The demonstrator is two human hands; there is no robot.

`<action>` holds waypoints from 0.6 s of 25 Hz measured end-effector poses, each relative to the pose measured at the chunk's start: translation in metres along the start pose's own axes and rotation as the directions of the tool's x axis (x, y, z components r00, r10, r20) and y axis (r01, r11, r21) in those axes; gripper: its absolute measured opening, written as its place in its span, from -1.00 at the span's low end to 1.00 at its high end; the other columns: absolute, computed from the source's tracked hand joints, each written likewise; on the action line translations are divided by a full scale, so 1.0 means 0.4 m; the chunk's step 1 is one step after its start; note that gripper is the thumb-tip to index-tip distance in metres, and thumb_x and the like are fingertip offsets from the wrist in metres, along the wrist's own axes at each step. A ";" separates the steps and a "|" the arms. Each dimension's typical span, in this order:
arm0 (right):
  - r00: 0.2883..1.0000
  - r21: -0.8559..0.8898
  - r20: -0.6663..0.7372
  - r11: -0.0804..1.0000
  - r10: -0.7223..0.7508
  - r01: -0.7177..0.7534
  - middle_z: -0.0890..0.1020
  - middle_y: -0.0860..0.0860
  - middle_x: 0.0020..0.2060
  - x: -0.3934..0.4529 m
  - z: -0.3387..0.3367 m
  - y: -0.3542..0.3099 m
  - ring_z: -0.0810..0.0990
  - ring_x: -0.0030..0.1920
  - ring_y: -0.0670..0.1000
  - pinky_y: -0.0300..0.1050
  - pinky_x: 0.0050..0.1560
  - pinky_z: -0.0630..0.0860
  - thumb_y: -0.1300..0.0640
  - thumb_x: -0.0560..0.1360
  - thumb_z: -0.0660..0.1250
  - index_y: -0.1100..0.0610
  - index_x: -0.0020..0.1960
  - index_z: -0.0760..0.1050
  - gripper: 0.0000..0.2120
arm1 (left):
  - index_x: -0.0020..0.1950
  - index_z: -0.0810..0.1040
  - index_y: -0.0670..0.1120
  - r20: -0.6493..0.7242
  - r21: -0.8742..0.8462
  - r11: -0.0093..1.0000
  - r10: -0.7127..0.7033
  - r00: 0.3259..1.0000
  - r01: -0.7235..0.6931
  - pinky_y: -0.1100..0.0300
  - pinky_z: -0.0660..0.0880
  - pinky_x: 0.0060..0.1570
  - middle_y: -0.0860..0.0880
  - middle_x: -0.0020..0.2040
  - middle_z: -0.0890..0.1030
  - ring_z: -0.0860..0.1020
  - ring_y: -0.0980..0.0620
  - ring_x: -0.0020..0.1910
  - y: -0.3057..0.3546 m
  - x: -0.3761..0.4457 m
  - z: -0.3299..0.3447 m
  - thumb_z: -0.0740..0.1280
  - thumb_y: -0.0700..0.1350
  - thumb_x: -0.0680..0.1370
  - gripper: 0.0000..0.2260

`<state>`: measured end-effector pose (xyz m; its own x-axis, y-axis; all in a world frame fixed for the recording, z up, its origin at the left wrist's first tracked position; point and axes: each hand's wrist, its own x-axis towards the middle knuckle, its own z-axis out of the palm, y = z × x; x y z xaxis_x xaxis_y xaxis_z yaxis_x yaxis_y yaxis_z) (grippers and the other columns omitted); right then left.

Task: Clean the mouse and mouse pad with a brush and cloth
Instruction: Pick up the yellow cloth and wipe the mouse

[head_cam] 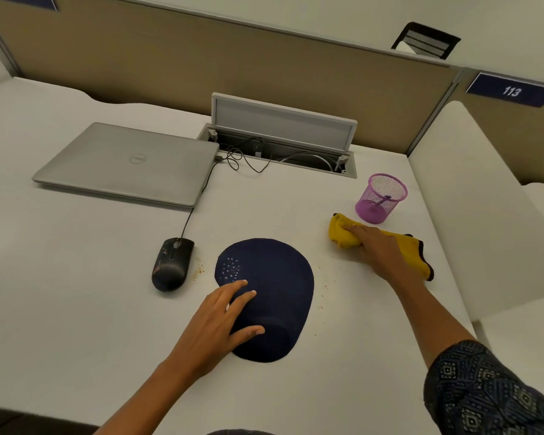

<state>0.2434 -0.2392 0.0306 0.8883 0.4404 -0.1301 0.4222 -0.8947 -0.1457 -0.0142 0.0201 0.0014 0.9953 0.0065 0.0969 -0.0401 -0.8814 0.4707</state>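
A dark blue mouse pad [277, 277] lies in the middle of the white desk, with pale specks on its upper left part. My left hand [220, 324] rests flat on the pad's lower left, fingers spread. A black wired mouse [170, 265] sits to the left of the pad. My right hand [380, 249] lies on top of a yellow cloth [343, 233] to the right of the pad, fingers curled over it. A purple brush [379, 202] stands inside the purple mesh cup [390, 188] behind the cloth.
A shut silver laptop [129, 161] lies at the back left, with the mouse cable running to it. An open cable hatch [280, 127] sits at the back. Brown crumbs [198, 270] lie beside the mouse and right of the pad. A white divider [471, 199] borders the right side.
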 end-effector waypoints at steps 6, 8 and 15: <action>0.960 0.213 -0.268 0.977 0.080 -0.022 0.49 0.21 0.24 0.002 -0.034 0.015 0.47 0.19 0.26 0.14 0.16 0.44 0.35 0.51 0.18 0.10 0.38 0.37 -0.54 | 0.30 0.46 -0.09 -0.117 0.035 0.997 -0.057 0.991 0.062 -0.04 0.49 0.12 -0.14 0.31 0.47 0.50 -0.13 0.20 -0.031 -0.033 -0.055 -0.01 0.33 0.51 -0.37; 0.890 0.126 -0.448 0.991 0.088 -0.034 0.54 0.28 0.14 -0.002 -0.048 0.012 0.51 0.08 0.32 0.17 0.02 0.50 0.33 0.50 0.22 0.18 0.34 0.42 -0.59 | 0.27 0.47 -0.15 -0.232 0.030 0.991 -0.118 0.966 0.128 -0.05 0.51 0.03 -0.20 0.25 0.49 0.53 -0.17 0.12 -0.065 -0.044 -0.075 0.06 0.28 0.52 -0.41; 0.723 -0.270 -0.642 0.958 -0.255 0.099 0.61 0.29 -0.07 0.036 -0.160 -0.106 0.56 -0.15 0.29 0.06 -0.26 0.55 0.10 0.55 0.25 0.25 0.15 0.50 -0.73 | 0.40 0.29 -0.13 -0.382 -0.316 0.849 -0.523 0.762 0.424 -0.09 0.31 0.24 -0.17 0.34 0.36 0.36 -0.16 0.27 -0.178 -0.055 -0.083 0.45 0.07 0.35 -0.30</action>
<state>0.2500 -0.1998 0.0978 0.6505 0.4992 0.5724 0.5409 -0.8335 0.1122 -0.0364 0.0984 -0.0052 0.7460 0.6458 0.1626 0.3595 -0.5961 0.7179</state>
